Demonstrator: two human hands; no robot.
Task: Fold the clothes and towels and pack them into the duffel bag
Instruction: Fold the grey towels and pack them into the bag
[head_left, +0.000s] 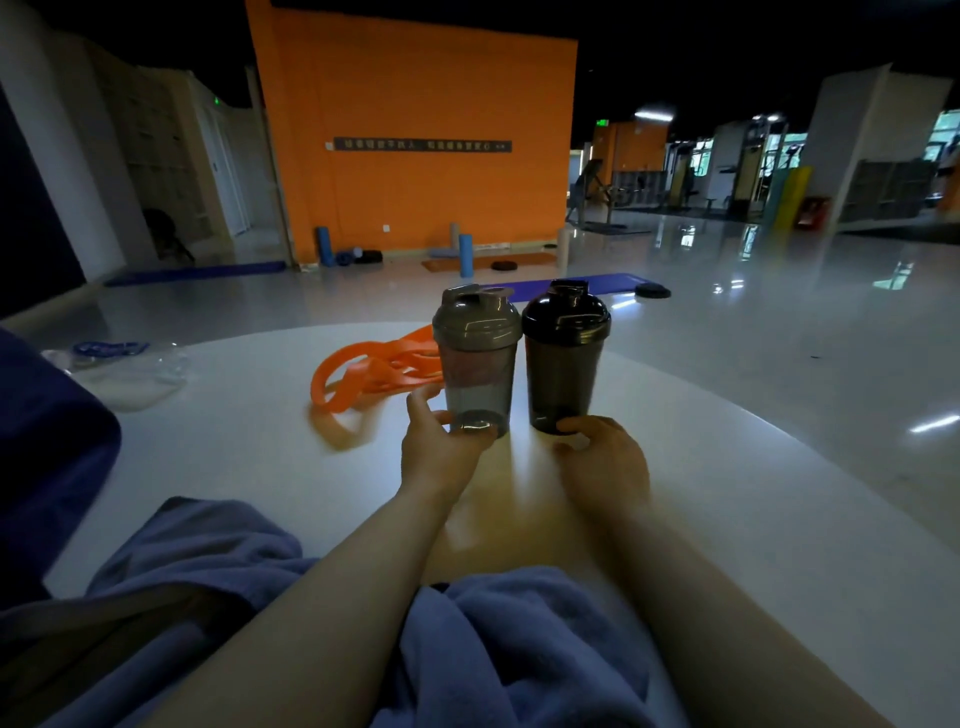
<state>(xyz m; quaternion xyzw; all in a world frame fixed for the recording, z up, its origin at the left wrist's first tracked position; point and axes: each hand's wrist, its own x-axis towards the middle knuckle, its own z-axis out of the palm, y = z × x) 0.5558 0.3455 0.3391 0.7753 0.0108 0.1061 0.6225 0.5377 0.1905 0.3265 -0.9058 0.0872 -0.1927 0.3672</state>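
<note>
A rumpled blue-grey towel (514, 639) lies on the white table (727, 493) close to me, under my forearms. At the left edge bulges the dark blue duffel bag (47, 457). My left hand (439, 447) grips the base of a grey shaker bottle (477, 358), thumb and fingers round it. My right hand (605, 460) holds the base of a black shaker bottle (565, 356) with curled fingers. Both bottles stand upright side by side.
Orange resistance bands (374, 371) lie tangled left of the grey bottle. A clear plastic bag with white and blue contents (124, 369) sits at the far left of the table. Beyond the table's curved far edge are a glossy floor, mats, foam rollers and an orange wall.
</note>
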